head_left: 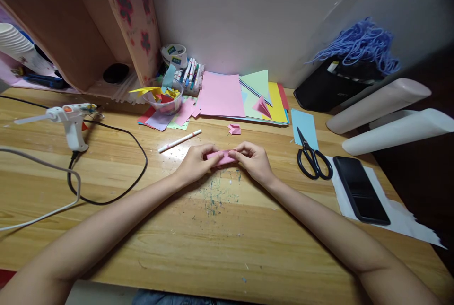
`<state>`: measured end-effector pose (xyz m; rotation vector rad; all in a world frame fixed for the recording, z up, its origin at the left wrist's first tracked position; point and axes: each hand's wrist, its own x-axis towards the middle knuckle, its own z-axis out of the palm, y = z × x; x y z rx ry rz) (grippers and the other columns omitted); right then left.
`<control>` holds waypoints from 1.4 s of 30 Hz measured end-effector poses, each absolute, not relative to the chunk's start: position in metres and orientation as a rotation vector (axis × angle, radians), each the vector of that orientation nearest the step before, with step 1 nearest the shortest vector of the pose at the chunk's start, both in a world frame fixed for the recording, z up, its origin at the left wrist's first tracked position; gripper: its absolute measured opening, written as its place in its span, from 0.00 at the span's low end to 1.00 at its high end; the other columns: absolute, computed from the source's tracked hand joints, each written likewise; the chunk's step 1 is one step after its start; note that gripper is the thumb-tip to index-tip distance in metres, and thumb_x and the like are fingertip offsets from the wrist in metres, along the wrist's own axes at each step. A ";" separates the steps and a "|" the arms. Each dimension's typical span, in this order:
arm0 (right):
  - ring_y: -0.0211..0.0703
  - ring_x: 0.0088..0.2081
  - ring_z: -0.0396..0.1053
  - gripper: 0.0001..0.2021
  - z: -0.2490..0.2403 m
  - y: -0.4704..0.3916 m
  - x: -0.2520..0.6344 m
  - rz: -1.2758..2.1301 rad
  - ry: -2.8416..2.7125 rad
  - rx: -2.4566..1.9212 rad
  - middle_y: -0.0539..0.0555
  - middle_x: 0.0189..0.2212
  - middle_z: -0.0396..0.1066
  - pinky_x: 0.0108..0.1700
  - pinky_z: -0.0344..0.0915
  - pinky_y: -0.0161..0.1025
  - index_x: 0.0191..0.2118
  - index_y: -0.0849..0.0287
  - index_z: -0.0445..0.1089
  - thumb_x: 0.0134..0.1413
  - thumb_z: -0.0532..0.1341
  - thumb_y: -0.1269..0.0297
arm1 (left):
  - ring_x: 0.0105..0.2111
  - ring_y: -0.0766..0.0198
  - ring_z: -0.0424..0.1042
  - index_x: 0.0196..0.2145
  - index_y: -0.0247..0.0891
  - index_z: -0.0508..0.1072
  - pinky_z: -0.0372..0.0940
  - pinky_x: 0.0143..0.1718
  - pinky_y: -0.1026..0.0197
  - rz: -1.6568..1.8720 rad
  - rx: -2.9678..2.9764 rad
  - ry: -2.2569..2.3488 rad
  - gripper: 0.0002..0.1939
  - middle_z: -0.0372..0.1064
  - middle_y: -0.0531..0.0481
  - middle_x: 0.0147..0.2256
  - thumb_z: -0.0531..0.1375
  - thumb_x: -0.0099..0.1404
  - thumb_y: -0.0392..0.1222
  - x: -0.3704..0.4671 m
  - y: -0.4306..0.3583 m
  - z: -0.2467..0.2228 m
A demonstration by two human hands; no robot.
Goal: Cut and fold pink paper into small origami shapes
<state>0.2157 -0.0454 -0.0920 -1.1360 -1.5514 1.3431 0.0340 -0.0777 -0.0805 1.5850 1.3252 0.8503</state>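
Observation:
A small pink piece of paper [224, 158] is held between my two hands, just above the middle of the wooden table [198, 248]. My left hand [197, 163] pinches its left end, with the thumb on the near side. At the right end, my right hand [254, 161] grips the paper between thumb and curled fingers. Beyond my hands lies a small folded pink paper piece [234, 129]. To the left of it is a white marker with a red band [179, 141].
A white glue gun [73, 125] and looping cables stand left. Black scissors [314, 158] and a phone [361, 189] lie right. Colored paper sheets [222, 94], a tub of scraps [165, 101] and markers [191, 75] are at the back, with white rolls [379, 106] back right.

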 end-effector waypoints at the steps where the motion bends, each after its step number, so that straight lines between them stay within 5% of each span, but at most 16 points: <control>1: 0.37 0.25 0.69 0.10 -0.092 -0.046 0.216 1.335 -1.566 -1.135 0.50 0.23 0.71 0.29 0.64 0.33 0.25 0.61 0.68 0.44 0.65 0.60 | 0.26 0.67 0.68 0.33 0.34 0.74 0.60 0.26 0.66 0.862 1.636 1.343 0.15 0.72 0.49 0.28 0.54 0.62 0.49 0.034 -0.078 -0.080; 15: 0.36 0.24 0.67 0.11 -0.093 -0.048 0.217 1.295 -1.613 -1.180 0.50 0.22 0.71 0.27 0.62 0.33 0.25 0.61 0.68 0.44 0.65 0.58 | 0.30 0.65 0.70 0.34 0.36 0.75 0.62 0.34 0.64 0.904 1.749 1.309 0.13 0.74 0.50 0.31 0.53 0.63 0.45 0.034 -0.077 -0.085; 42: 0.37 0.24 0.67 0.13 -0.094 -0.048 0.217 1.318 -1.607 -1.191 0.50 0.22 0.70 0.26 0.61 0.33 0.24 0.60 0.66 0.43 0.65 0.55 | 0.27 0.66 0.66 0.33 0.35 0.74 0.58 0.29 0.64 0.814 1.851 1.364 0.17 0.71 0.49 0.28 0.52 0.64 0.49 0.034 -0.078 -0.078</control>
